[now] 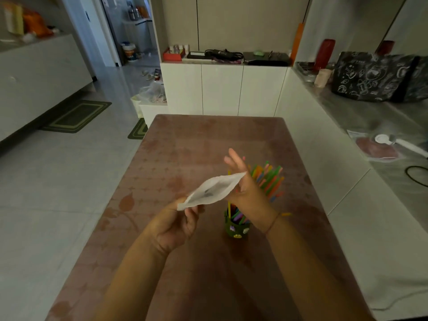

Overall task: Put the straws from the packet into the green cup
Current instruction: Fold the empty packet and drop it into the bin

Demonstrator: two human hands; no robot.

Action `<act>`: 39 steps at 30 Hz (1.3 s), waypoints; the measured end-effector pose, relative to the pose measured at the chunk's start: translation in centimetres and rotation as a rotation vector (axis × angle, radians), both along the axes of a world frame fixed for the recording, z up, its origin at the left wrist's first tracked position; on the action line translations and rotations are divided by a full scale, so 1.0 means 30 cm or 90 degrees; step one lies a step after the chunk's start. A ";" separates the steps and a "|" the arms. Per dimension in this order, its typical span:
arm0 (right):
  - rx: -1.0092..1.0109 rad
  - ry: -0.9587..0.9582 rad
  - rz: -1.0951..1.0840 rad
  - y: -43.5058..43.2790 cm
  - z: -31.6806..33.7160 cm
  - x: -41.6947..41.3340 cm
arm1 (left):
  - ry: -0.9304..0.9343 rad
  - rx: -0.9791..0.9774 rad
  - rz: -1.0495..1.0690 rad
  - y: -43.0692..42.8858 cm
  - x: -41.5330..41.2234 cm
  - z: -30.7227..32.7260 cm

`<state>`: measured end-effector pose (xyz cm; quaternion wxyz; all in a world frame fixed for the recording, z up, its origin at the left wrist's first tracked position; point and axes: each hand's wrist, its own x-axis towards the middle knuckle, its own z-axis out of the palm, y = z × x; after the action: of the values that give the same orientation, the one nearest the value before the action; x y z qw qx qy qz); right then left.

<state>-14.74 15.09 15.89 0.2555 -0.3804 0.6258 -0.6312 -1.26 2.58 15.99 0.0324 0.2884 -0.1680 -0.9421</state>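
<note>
Left hand [178,223] pinches flat white packet [215,191], frame centre; right hand [243,186] at its far end (grip unclear); coloured plastic straws [271,179] in green cup [235,229].

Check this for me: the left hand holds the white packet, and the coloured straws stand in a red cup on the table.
One thing is wrong: the cup is green, not red, as the head view shows. The rest holds: the left hand holds the white packet, and the coloured straws stand in the cup on the table.
</note>
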 end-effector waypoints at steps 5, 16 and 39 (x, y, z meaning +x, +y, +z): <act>0.032 0.000 0.067 -0.031 0.008 -0.013 | -0.049 -0.048 -0.028 -0.004 0.021 0.042; -0.050 -0.237 -0.095 -0.089 0.015 0.006 | -0.098 -0.665 -0.030 -0.040 0.068 -0.057; 0.102 -0.148 -0.055 0.000 -0.114 0.060 | -0.154 -0.455 0.048 -0.052 0.116 -0.165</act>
<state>-12.94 15.08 12.47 0.3286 -0.2557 0.6561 -0.6294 2.23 1.02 11.05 0.1453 0.3740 -0.4779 -0.7814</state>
